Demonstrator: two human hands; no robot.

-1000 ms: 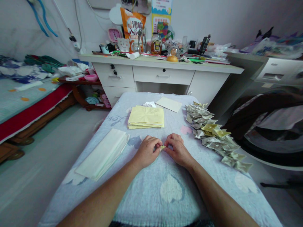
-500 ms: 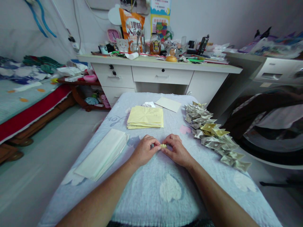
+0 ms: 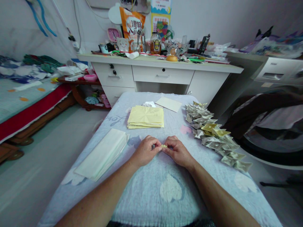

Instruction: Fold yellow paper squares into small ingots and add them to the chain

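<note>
Between my two hands is a small piece of folded yellow paper [image 3: 164, 146], mostly hidden by the fingers. My left hand [image 3: 147, 150] pinches its left end with thumb and forefinger. At its right end, my right hand [image 3: 176, 150] grips it the same way. Just beyond the hands lies a stack of yellow paper sheets [image 3: 145, 116], the top one creased. Left of my left forearm rests a pile of long, pale folded paper [image 3: 103, 154]. To the right, several folded paper pieces [image 3: 210, 132] with pointed ends stand in a long row, mostly greyish with a few yellow.
A patterned light-blue cloth [image 3: 153, 195] covers the table. Behind the stack are a pale card [image 3: 168, 104] and a crumpled white tissue [image 3: 149, 104]. A cluttered white desk [image 3: 163, 75] stands beyond, a washing machine [image 3: 279, 72] at right, and a bed [image 3: 28, 97] at left.
Both hands keep their pinch on the yellow paper and have barely moved. The whole view shifts very slightly.
</note>
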